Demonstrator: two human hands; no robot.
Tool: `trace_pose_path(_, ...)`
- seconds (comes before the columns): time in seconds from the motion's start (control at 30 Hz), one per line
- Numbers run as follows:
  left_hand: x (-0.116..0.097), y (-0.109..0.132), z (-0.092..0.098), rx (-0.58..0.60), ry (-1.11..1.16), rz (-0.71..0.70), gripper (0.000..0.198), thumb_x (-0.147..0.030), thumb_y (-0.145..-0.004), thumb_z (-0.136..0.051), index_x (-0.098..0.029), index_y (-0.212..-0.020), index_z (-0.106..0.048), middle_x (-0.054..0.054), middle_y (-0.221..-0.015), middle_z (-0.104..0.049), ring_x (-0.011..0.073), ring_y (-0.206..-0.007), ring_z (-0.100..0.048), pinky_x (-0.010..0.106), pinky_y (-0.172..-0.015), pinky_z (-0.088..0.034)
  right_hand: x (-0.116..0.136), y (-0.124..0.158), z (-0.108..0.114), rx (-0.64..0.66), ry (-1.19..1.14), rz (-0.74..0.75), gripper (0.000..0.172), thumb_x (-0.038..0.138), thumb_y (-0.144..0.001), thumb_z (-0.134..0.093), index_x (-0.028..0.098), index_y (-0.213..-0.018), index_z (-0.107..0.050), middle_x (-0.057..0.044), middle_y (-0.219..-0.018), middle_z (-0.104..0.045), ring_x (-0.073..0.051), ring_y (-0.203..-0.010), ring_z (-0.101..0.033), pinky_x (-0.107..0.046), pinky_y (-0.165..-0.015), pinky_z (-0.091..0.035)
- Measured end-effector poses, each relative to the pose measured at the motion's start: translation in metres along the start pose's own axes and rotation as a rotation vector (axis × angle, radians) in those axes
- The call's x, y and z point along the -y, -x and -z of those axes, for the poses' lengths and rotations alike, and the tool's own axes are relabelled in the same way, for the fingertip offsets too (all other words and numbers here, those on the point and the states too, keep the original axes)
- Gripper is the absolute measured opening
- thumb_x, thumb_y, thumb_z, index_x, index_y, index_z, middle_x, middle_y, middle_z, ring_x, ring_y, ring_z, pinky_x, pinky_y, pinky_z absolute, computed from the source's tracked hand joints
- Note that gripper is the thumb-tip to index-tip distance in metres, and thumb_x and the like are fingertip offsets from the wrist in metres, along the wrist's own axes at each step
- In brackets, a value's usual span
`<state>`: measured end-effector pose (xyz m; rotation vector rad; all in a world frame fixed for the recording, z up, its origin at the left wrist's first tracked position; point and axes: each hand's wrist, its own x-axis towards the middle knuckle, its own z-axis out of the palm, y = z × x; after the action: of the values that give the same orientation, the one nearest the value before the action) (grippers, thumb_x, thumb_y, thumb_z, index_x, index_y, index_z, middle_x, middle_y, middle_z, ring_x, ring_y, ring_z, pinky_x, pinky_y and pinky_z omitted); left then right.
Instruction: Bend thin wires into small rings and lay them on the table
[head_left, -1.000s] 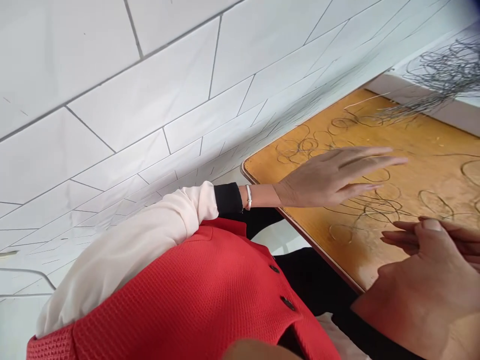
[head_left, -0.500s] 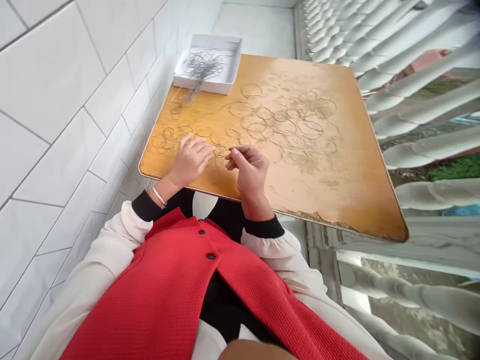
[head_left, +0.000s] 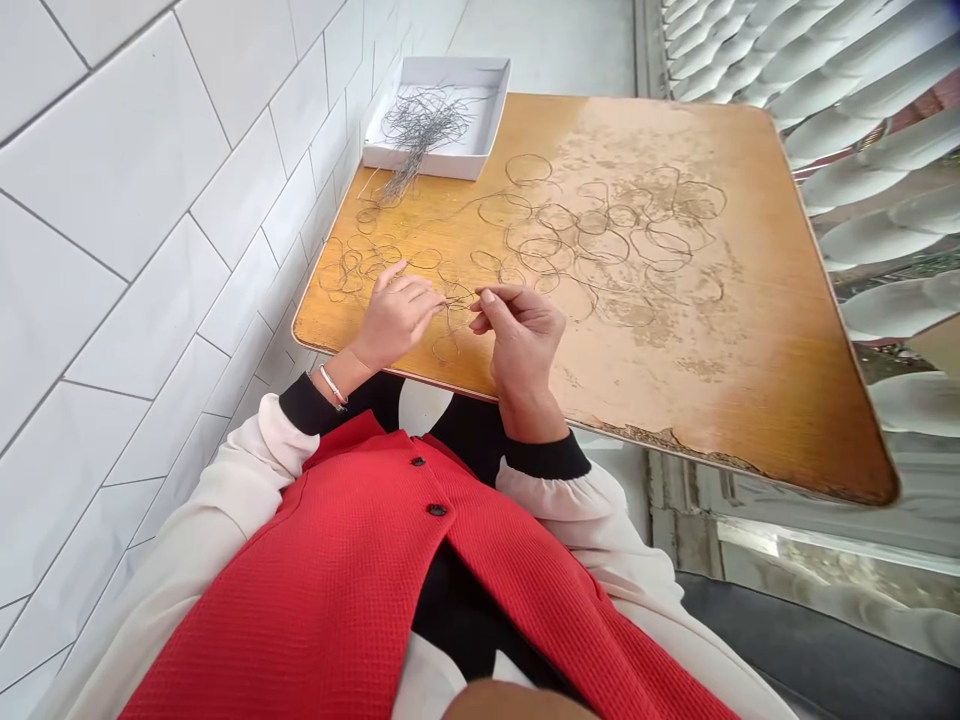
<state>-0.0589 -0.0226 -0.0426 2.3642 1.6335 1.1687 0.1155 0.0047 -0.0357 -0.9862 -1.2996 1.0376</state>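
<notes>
White tile wall (head_left: 150, 250) runs along the left of the worn wooden bench (head_left: 787, 400). Count more than twenty loops of fine dark wire (head_left: 600, 230) on the bench, overlapping too much for an exact figure; they lie across its middle and left. One open white box (head_left: 495, 110) stands at the far left corner, holding one loose wire bundle (head_left: 420, 125), a sizeable amount, with its ends trailing over the box edge. Your two hands are each closed to a pinch: your left hand (head_left: 394, 318) and right hand (head_left: 521, 335) meet at one wire strand (head_left: 459, 302), among the loops near the bench's front edge.
</notes>
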Motion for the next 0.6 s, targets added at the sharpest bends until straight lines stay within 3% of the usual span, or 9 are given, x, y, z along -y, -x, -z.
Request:
trace_pose_path(0.13,0.0079,0.0004,-0.0017,-0.059,0.123,0.090,0.030,-0.043,-0.101,-0.052,-0.027,-0.098,-0.076,0.004,-0.096,-0.079,0.0183,-0.095,-0.070,0.043,-0.110,-0.044,-0.0018,0.0005,0.0013,0.003,0.030,-0.009,0.023,0.043,-0.078,-0.073,0.020,-0.080,-0.071,0.003,-0.067,-0.064,-0.007,-0.050,-0.054,-0.024,-0.052,-0.047)
trace_pose_path(0.27,0.0098,0.0017,-0.0016,-0.105,0.327,0.201,0.030,-0.045,-0.100,-0.055,-0.025,-0.099,-0.077,0.005,-0.097,-0.079,0.0162,-0.091,-0.071,0.032,-0.090,-0.053,-0.0020,0.0004,0.0017,-0.013,0.021,-0.012,0.017,0.037,-0.080,-0.073,0.020,-0.080,-0.072,0.003,-0.066,-0.064,-0.007,-0.050,-0.054,-0.023,-0.052,-0.047)
trace_pose_path(0.5,0.0061,-0.0007,0.0031,-0.183,0.426,0.312,0.022,-0.040,-0.098,-0.060,-0.026,-0.100,-0.077,0.005,-0.108,-0.079,0.0166,-0.104,-0.072,0.034,-0.097,-0.053,-0.0024,-0.0017,0.0017,-0.042,0.049,-0.055,0.013,0.030,-0.083,-0.072,0.018,-0.077,-0.071,0.002,-0.065,-0.063,-0.007,-0.049,-0.055,-0.022,-0.049,-0.048)
trace_pose_path(0.6,0.0064,-0.0053,0.0047,-0.200,0.504,0.360,0.019,-0.038,-0.096,-0.063,-0.025,-0.096,-0.076,0.003,-0.103,-0.079,0.0160,-0.101,-0.073,0.033,-0.096,-0.054,-0.0024,-0.0037,0.0025,-0.059,0.035,-0.080,0.013,0.028,-0.083,-0.073,0.017,-0.076,-0.070,0.002,-0.065,-0.063,-0.007,-0.048,-0.055,-0.020,-0.048,-0.046)
